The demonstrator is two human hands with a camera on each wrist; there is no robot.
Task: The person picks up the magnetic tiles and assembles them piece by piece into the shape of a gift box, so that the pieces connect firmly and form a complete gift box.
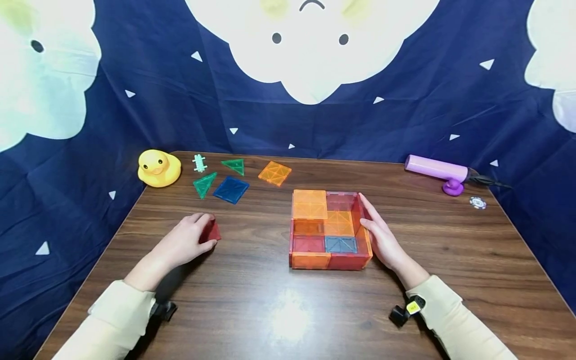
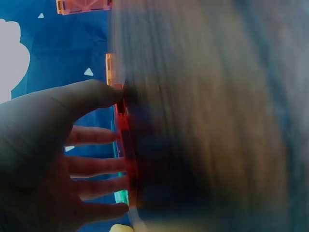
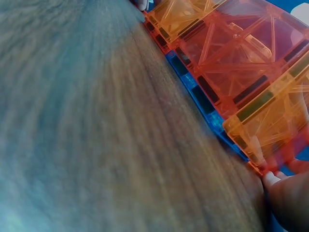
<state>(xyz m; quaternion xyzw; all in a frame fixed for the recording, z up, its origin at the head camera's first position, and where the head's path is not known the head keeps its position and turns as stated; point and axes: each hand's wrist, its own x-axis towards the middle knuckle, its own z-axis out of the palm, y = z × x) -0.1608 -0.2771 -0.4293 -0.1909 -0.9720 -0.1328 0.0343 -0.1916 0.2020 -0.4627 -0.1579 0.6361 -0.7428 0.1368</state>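
Note:
On the left of the table my left hand [image 1: 186,240] pinches a red magnetic tile [image 1: 211,230], thumb at one edge and fingers at another. The left wrist view shows that red tile [image 2: 126,145] nearly edge-on, close against the wood. An open-topped box of magnetic tiles [image 1: 310,260], with orange and red walls, stands right of centre. Inside, its floor has orange, red and blue squares; an orange square tile [image 1: 309,204] covers its back left corner. My right hand [image 1: 382,240] grips the box's right wall, thumb over the top edge and fingers along the outside.
Loose tiles lie at the back left: two green triangles [image 1: 205,185], a blue square [image 1: 231,190] and an orange square [image 1: 275,173]. Near them are a yellow duck [image 1: 159,169] and a small pale-green toy [image 1: 199,163]. A purple cylinder [image 1: 436,168], purple duck [image 1: 453,187] and chip [image 1: 478,202] are back right.

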